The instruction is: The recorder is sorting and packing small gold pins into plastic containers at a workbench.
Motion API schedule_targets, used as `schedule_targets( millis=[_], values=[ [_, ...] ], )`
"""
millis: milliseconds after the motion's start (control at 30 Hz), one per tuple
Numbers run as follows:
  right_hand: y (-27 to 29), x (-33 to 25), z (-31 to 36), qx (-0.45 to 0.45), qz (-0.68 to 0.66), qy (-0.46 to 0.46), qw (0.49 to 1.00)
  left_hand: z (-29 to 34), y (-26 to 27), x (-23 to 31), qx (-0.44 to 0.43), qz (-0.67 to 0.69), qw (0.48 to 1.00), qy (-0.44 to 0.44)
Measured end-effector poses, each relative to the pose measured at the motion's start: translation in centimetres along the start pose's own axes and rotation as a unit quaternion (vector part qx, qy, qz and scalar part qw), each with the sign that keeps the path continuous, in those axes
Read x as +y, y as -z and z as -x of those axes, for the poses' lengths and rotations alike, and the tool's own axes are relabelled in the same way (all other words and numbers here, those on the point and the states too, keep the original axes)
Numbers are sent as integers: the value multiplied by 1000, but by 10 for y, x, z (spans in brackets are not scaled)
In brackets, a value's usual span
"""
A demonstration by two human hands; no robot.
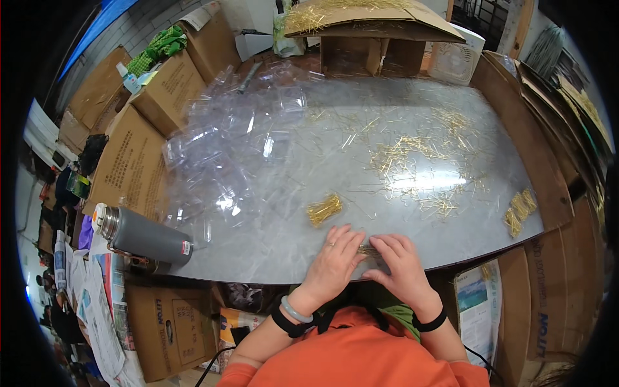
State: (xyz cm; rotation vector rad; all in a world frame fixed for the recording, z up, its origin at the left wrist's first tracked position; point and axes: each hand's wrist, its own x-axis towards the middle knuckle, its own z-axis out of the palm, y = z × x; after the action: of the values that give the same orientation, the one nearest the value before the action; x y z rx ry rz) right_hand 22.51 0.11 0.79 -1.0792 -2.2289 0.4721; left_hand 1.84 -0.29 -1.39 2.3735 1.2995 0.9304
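At the table's near edge, my left hand (335, 261) and my right hand (398, 266) face each other with fingers bent. Between their fingertips is a small bunch of thin gold wire pieces (369, 251), mostly covered by the fingers. Just beyond my left hand lies a neat bundle of gold wire pieces (324, 209). Loose bent gold wires (409, 158) are scattered over the right half of the tabletop. More gathered gold bundles (520, 211) rest by the right edge.
Clear plastic boxes (225, 138) are heaped on the left of the grey table (271, 248). A grey thermos flask (151, 237) lies at the left edge. Cardboard boxes (132, 161) wall the left; a cardboard shelf (351, 55) and a white fan (453, 59) stand behind.
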Motion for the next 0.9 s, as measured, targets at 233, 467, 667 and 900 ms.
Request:
schedule_targets(
  millis=[233,467,667,900],
  values=[
    [-28,-30,-14,38,97,-24,994,7,16,-8,62,353,920,160],
    [-25,-3,-16,17,41,19,999,27,45,-9,-3,109,991,83],
    [-4,-5,-1,10,36,-15,999,25,48,-1,-48,-28,995,78],
    [-21,-18,2,-6,8,-26,1000,13,13,0,-17,-83,995,57]
  ],
)
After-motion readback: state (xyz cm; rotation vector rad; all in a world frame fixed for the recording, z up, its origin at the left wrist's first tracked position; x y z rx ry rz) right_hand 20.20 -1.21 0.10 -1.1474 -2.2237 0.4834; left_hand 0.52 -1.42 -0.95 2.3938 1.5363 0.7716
